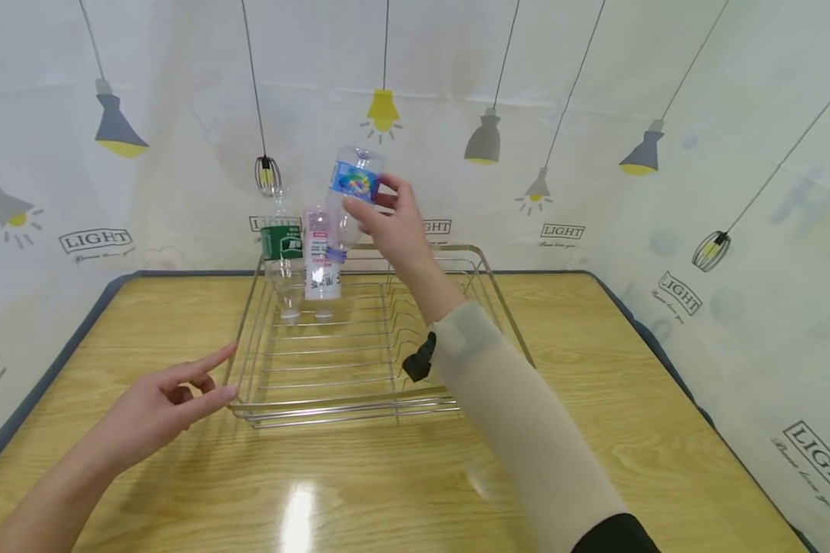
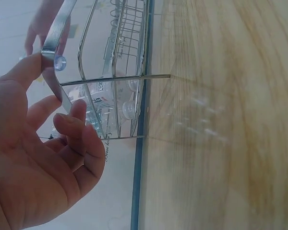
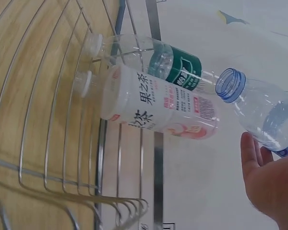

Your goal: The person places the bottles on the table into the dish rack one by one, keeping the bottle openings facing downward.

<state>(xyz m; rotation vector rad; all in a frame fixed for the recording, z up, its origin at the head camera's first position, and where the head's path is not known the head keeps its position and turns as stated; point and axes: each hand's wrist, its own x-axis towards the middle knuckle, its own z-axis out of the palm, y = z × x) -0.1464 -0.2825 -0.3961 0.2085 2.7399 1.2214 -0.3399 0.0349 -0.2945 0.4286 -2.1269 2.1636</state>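
Observation:
My right hand point(image 1: 397, 223) grips a clear plastic bottle point(image 1: 356, 180) with a blue label, tipped neck-down above the wire dish rack point(image 1: 332, 401). Its blue neck point(image 3: 230, 85) hangs close beside a white-and-pink drink bottle point(image 1: 323, 261) in the head view. That bottle stands upside down in the rack, white cap low. Left of it, another clear bottle with a green label point(image 1: 281, 242) is also inverted. At the rack's front left corner, my left hand point(image 1: 155, 411) touches the rim with extended index finger and thumb; its other fingers are curled, holding nothing.
The rack stands on a wood-grain table point(image 1: 360, 491), with bent wire dividers point(image 1: 408, 322) along its right half. A pale sheet point(image 1: 581, 46) printed with hanging lamps rises behind and beside the table. The right forearm crosses the rack's right side.

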